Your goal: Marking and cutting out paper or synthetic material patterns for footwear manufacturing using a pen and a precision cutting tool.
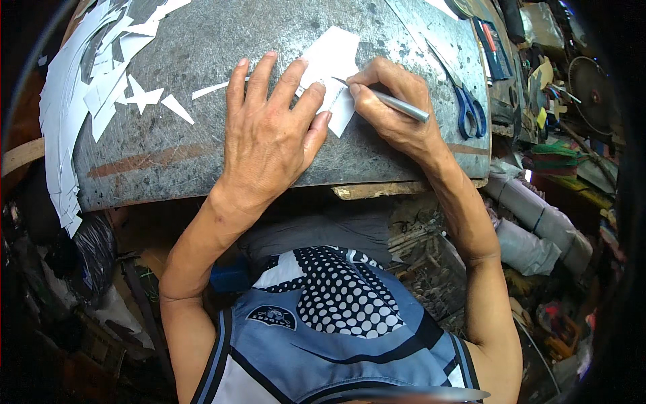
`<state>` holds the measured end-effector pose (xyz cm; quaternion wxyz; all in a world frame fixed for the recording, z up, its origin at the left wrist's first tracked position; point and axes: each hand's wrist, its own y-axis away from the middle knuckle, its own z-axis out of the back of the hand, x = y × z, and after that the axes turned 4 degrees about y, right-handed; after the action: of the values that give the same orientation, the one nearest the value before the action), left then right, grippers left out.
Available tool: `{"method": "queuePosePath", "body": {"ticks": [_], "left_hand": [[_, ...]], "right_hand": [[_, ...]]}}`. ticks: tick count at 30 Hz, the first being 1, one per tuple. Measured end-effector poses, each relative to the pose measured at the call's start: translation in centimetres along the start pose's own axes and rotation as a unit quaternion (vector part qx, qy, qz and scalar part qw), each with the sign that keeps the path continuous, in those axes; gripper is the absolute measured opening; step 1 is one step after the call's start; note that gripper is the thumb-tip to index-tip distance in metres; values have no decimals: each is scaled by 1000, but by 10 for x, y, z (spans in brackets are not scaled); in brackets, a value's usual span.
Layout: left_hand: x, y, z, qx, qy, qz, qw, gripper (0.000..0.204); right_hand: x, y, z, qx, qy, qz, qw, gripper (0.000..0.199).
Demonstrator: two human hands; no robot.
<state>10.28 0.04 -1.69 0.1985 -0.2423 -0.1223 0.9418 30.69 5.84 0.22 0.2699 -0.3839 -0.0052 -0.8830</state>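
The white sheet-metal piece lies at the far middle of the grey bench, pinned flat under my spread left hand while my right hand, pinched shut around a metal scriber, should trace steadily without slipping.

Left hand flat, pinning white sheet piece on grey table. Right hand grips metal scriber, tip on the piece. Blue-handled scissors nearby.
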Motion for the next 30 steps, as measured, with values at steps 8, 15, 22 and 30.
{"method": "queuePosePath", "body": {"ticks": [8,15,22,30], "left_hand": [[0,0,-2,-3,-2,-5,1000,32],[1,0,-2,-11,-3,-12,1000,32],[2,-1,-1,-8,0,-10,1000,33],[1,-1,1,-6,-5,-17,1000,30]], "right_hand": [[-4,6,5,-1,20,19,1000,13],[-2,7,7,19,8,-13,1000,14],[-6,18,21,31,21,-3,999,14],[-5,54,37,-25,-124,-93,988,12]]}}
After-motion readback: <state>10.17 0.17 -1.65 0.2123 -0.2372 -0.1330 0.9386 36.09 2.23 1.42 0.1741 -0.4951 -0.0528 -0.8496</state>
